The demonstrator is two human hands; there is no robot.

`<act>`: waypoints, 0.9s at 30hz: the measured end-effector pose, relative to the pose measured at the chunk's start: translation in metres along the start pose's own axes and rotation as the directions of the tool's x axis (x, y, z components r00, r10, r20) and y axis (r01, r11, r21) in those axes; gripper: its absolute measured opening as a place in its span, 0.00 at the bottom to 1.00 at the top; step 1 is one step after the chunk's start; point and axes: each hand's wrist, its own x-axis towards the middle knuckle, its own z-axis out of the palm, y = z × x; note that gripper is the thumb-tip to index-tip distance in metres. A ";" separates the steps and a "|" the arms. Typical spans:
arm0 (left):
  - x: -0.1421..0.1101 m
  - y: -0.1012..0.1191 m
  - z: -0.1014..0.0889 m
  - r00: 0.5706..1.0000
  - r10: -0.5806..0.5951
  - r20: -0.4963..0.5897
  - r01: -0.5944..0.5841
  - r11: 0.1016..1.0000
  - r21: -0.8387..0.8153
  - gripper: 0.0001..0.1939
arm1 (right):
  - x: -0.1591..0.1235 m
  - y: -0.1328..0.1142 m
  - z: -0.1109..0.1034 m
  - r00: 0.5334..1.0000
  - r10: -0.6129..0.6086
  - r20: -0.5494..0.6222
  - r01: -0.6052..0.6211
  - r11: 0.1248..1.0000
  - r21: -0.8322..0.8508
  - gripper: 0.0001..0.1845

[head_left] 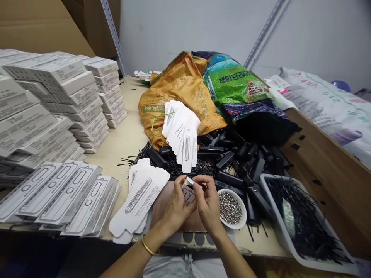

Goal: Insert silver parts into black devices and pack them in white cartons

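Note:
My left hand [177, 204] and my right hand [207, 202] meet over a brown wooden board [164, 193]. Between their fingertips is a white printed carton [189, 196], its end flap raised; most of it is hidden by the fingers. Flat unfolded cartons [145, 193] lie fanned in a pile to the left of my left hand. Beyond the hands, another fan of flat cartons [181, 131] rests against an orange sack. A white bowl [244, 216] of small metal pieces stands right beside my right hand.
Stacked finished boxes [72, 88] and a leaning row of boxes [69, 193] fill the left. Black plastic parts [232, 177] heap behind the bowl. A clear bin [290, 247] of thin black pieces is at right. Orange [179, 92] and green [232, 77] sacks stand behind.

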 end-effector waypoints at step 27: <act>0.004 0.013 -0.159 0.928 -0.102 -0.358 0.318 0.719 0.618 0.27 | -0.023 0.055 -0.049 0.939 0.342 0.036 -0.344 0.938 0.039 0.19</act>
